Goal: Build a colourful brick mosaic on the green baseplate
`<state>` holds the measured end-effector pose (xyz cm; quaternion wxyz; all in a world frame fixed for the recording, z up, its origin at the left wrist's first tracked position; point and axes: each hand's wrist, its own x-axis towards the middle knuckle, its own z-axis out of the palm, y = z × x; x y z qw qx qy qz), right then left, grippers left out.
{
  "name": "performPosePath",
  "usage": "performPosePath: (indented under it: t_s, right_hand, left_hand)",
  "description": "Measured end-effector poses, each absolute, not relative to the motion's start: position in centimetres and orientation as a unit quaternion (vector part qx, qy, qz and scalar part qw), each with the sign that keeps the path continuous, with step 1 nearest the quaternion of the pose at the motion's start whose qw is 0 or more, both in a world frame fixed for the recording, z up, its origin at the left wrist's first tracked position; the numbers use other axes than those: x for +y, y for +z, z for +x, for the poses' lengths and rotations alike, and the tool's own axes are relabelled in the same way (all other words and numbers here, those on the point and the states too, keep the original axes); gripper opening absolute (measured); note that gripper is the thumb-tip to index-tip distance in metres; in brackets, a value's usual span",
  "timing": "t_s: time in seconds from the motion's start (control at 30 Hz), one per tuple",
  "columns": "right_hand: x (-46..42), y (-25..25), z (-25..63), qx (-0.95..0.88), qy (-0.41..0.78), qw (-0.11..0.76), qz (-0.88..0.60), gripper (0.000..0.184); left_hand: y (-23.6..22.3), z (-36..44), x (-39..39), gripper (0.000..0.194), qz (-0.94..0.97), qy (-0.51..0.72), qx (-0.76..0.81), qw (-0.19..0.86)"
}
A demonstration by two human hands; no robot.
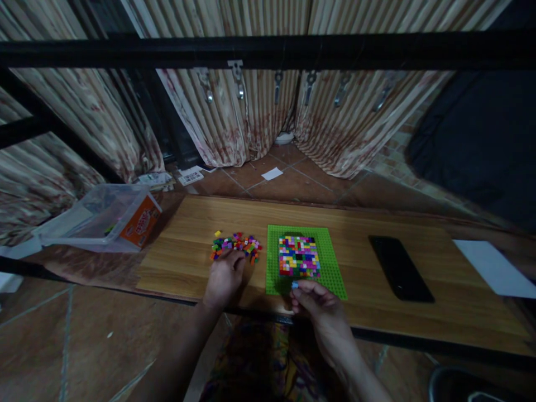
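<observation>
A green studded baseplate (333, 268) lies on the wooden table, bearing a block of many-coloured toy bricks (298, 255). Over its front edge, my right hand (320, 304) pinches a small light-blue brick (295, 285) between thumb and fingertips. To the left of the plate is a pile of loose bricks (238, 243) in mixed colours. My left hand (226, 273) reaches to the near side of this pile, its fingers bent down among the bricks. What those fingertips hold, if anything, is hidden.
On the wooden table (180, 240), a black phone-like slab (400, 268) lies right of the baseplate, with a white sheet (496, 267) beyond it. A clear plastic box (113, 215) with an orange label stands off the table's left end. A dark metal bar (268, 51) crosses above, before curtains.
</observation>
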<state>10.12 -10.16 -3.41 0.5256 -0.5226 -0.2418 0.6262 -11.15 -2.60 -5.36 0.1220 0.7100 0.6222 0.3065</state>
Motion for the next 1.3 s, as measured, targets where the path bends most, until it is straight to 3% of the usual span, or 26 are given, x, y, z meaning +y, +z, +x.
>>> performPosePath:
  t_s: [0.37,0.57,0.77,0.87,1.0,1.3]
  right_hand:
    - [-10.3,-3.2,9.8,-0.173,0.659,0.530,-0.505,0.029]
    - [-10.7,-2.7,9.2,-0.068,0.759,0.499,-0.413,0.023]
    - [-10.8,-2.8,9.1,-0.069,0.781,0.488,-0.385,0.020]
    - [-10.5,-3.0,9.2,-0.146,0.733,0.490,-0.448,0.026]
    - [-10.0,-3.3,9.7,-0.232,0.630,0.513,-0.535,0.034]
    - [-9.3,-2.8,11.7,-0.234,0.549,0.531,-0.601,0.037]
  left_hand:
    - [-4.1,-9.4,-4.2,0.025,0.690,0.389,0.593,0.141]
    - [-2.2,-5.4,-7.4,0.034,0.704,0.371,0.497,0.346]
    - [-1.9,-4.3,-7.8,0.014,0.680,0.350,0.482,0.428]
    - [-1.9,-4.7,-6.9,0.013,0.694,0.347,0.483,0.404]
    - [-2.7,-4.7,-5.2,0.014,0.725,0.361,0.512,0.287]
    - [-4.3,-3.3,-3.6,0.016,0.759,0.361,0.518,0.158]
